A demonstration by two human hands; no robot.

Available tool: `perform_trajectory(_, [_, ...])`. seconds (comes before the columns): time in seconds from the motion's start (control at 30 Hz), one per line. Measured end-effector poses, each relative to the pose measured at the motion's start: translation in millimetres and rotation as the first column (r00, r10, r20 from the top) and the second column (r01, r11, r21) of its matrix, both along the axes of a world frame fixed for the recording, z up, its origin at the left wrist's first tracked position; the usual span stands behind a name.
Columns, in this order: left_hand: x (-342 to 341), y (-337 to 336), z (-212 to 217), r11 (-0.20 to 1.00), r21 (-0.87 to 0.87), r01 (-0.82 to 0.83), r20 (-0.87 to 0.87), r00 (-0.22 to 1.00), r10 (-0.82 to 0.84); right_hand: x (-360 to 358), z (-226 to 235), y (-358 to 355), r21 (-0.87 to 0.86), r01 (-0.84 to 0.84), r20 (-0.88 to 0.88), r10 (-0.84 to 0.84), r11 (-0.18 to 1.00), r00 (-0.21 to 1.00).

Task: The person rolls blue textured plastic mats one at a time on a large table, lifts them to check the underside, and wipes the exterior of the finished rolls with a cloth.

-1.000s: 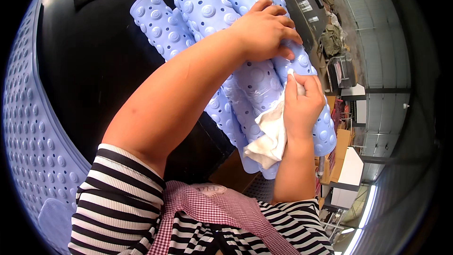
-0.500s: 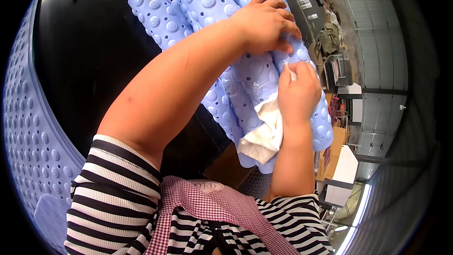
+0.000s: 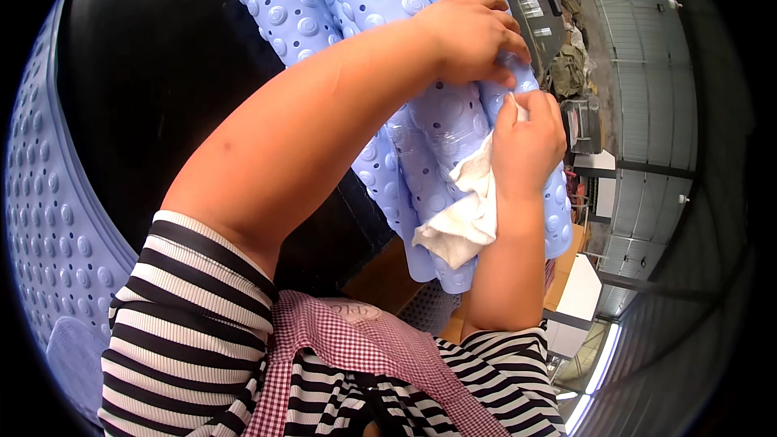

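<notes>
Several light-blue rubber bath mats with suction cups are rolled up and lie side by side; one rolled bath mat (image 3: 445, 117) shows shiny clear film or tape around its middle. My left hand (image 3: 481, 36) reaches across and curls its fingers over the rightmost roll, thumb bent toward my other hand. Just below it, my right hand (image 3: 530, 142) is closed, pinching a white cloth (image 3: 465, 222) that hangs down over the rolls. A tip of the cloth pokes up between thumb and forefinger. Part of the rolls is hidden behind my forearms.
The rolls rest on a black table (image 3: 162, 97). A flat blue mat (image 3: 57, 218) with rows of suction cups stands along the left. Below the rolls' near ends is brown cardboard (image 3: 380, 275). White and brown boxes (image 3: 579, 291) lie beyond, on the right.
Both hands have shifted slightly right in the picture, and the rolls appear a little higher and farther right. The cloth remains in my right hand and my left hand stays on the roll.
</notes>
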State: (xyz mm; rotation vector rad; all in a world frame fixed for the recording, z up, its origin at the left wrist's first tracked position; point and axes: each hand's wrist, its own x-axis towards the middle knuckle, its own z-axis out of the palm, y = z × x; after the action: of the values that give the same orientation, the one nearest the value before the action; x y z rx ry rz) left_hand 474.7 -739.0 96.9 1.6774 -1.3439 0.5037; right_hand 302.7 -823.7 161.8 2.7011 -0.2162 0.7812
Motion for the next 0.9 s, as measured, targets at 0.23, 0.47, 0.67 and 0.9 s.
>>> perform_trajectory(0.23, [-1, -1, -2, 1.0, -0.002, -0.003, 0.003, 1.0, 0.003, -6, 0, 1, -0.012, 0.031, -0.13, -0.032, 0.999, 0.991])
perform_trajectory(0.47, [1, 2, -4, 1.0, -0.009, 0.012, 0.003, 1.0, -0.012, -9, -2, 1, -0.014, 0.03, -0.167, -0.032, 0.999, 0.985])
perform_trajectory(0.67, [1, 2, -2, 1.0, 0.011, -0.01, -0.006, 1.0, 0.01, 2, -2, -2, -0.008, -0.009, -0.087, 0.009, 1.0, 0.996])
perform_trajectory(0.9, [0, 2, 0, 1.0, 0.014, -0.001, -0.014, 1.0, 0.001, 3, -2, -5, -0.023, -0.026, -0.08, 0.024, 0.999, 0.997])
